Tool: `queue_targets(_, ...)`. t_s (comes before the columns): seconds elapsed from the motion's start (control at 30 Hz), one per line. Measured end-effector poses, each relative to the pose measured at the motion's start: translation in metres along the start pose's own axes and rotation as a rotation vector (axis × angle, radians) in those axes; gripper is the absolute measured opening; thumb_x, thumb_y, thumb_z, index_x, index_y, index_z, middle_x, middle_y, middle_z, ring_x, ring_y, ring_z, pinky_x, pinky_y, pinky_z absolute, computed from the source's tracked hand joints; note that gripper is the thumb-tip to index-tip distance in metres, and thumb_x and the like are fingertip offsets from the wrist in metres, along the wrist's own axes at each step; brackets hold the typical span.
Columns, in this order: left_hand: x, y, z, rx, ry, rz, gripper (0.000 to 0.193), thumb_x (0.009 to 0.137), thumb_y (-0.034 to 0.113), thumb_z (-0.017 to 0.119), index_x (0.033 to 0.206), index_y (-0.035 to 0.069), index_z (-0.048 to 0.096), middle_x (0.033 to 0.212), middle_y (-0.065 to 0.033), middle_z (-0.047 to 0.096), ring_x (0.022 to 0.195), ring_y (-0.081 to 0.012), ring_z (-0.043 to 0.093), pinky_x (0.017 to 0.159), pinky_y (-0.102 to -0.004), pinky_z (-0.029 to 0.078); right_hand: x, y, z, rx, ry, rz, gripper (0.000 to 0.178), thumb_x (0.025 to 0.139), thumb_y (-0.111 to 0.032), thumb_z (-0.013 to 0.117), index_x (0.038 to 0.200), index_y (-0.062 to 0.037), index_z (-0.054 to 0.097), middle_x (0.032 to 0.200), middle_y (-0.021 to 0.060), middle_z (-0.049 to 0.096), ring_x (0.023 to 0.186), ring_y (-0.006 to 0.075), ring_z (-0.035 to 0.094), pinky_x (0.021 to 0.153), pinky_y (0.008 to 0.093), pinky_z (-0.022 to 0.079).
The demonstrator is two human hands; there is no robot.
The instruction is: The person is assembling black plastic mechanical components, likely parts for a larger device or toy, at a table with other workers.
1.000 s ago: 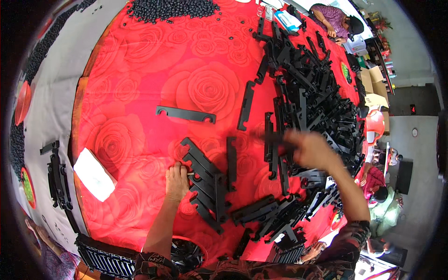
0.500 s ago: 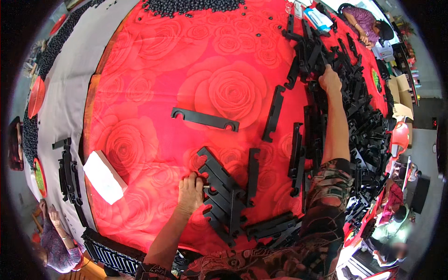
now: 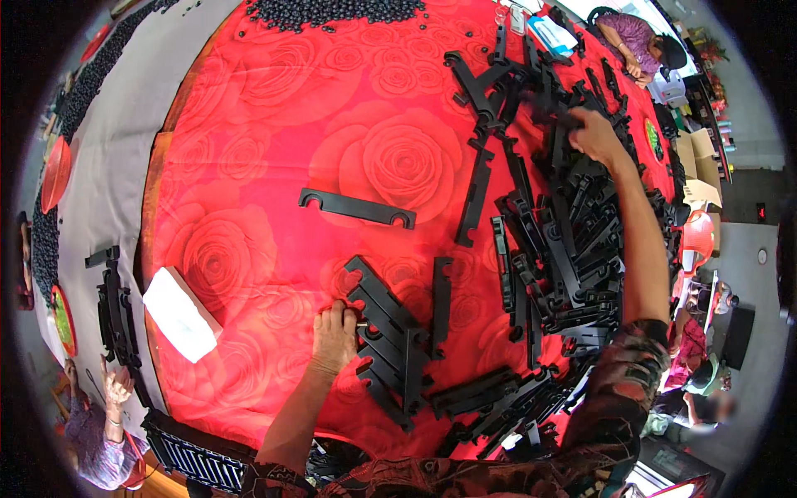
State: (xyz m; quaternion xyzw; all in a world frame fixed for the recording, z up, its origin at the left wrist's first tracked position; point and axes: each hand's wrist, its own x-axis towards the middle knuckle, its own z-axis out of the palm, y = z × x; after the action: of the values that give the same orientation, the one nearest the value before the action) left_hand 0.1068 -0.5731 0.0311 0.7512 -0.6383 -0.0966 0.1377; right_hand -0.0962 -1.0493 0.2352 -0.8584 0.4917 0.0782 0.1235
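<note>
My left hand (image 3: 334,339) rests closed on the red cloth, fingers curled and pressed together against a fanned stack of black notched plastic bars (image 3: 386,319). A small pale tip shows beside its fingers; what it belongs to is hidden. My right hand (image 3: 596,137) reaches over the far right pile, fingers pinched on a dark plastic bar (image 3: 548,109) smeared by motion. Apart from the stack, one notched bar (image 3: 357,207) lies alone in the middle of the cloth, and another (image 3: 442,307) stands close to the stack's right side.
A heap of black bars (image 3: 573,249) covers the table's right side. Black beads (image 3: 340,12) lie at the far edge. A white box (image 3: 183,315) sits at left, near more bars (image 3: 118,311) on grey cloth. Other people sit left (image 3: 104,432) and far right (image 3: 635,41).
My right hand has moved slightly right and its forearm has swung outward. Bars in the right pile have shifted leftward, some now spread farther onto the cloth. My left hand stays by the stack.
</note>
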Motion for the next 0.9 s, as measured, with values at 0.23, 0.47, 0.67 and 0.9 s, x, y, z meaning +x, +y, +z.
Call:
queue_targets(0.23, 0.002, 0.000, 0.003, -0.022, 0.004, 0.012, 0.035, 0.070, 0.020, 0.048, 0.100, 0.002, 0.049, 0.109, -0.0168, 0.047, 0.087, -0.0280, 0.046, 0.075, -0.0386, 0.036, 0.078, -0.044, 0.130, 0.154, 0.517, 0.503, 0.078, 0.067, -0.055, 0.062, 0.115, 0.0033, 0.042, 0.110, 0.0239, 0.051, 0.101, 0.0374, 0.052, 0.082, 0.0465, 0.043)
queue_targets(0.47, 0.003, 0.000, -0.001, -0.004, 0.021, 0.023, 0.033, 0.070, 0.020, 0.048, 0.098, 0.002, 0.050, 0.107, -0.0171, 0.048, 0.082, -0.0263, 0.048, 0.071, -0.0386, 0.037, 0.095, -0.087, 0.135, 0.187, 0.295, 0.580, 0.119, 0.043, -0.076, 0.063, 0.132, -0.0071, 0.024, 0.134, 0.0203, 0.027, 0.119, 0.0439, 0.032, 0.093, 0.0529, 0.031)
queue_targets(0.67, 0.000, -0.001, 0.004, 0.085, 0.051, 0.045, 0.031, 0.071, 0.020, 0.048, 0.097, 0.003, 0.050, 0.106, -0.0159, 0.049, 0.080, -0.0247, 0.048, 0.072, -0.0368, 0.036, 0.091, -0.079, 0.163, 0.024, 0.314, 0.464, 0.082, 0.061, -0.052, 0.069, 0.126, -0.0193, 0.031, 0.124, 0.0245, 0.035, 0.104, 0.0484, 0.042, 0.086, 0.0525, 0.037)
queue_targets(0.9, 0.000, -0.006, -0.002, 0.061, 0.028, 0.038, 0.030, 0.074, 0.021, 0.045, 0.097, 0.004, 0.050, 0.106, -0.0161, 0.048, 0.082, -0.0241, 0.048, 0.072, -0.0359, 0.036, -0.002, -0.085, 0.205, -0.077, 0.358, -0.063, 0.056, 0.068, -0.015, 0.062, 0.118, -0.0093, 0.037, 0.103, 0.0256, 0.041, 0.091, 0.0428, 0.045, 0.080, 0.0471, 0.039)
